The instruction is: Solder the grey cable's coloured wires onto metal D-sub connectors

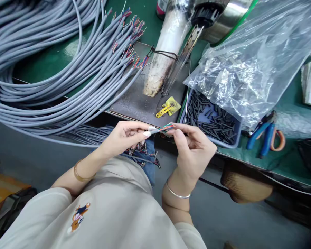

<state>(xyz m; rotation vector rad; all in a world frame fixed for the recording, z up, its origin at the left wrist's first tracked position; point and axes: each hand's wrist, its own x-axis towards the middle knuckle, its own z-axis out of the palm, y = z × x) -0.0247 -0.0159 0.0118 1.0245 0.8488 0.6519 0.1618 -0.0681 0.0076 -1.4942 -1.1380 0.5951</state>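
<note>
My left hand pinches a grey cable close to its stripped end, between thumb and forefinger. Out of the jacket fan thin coloured wires, among them orange, green and red ones. The tips of these wires are between the thumb and forefinger of my right hand. Both hands are in front of the bench edge, above my lap. Below my left hand, cable ends with small dark connectors lie over blue cloth.
Many grey cables lie bundled at left. A soldering iron stands beside a white wrapped tube. A blue tray holds black sleeves, partly under a plastic bag of metal parts. Pliers and scissors lie right.
</note>
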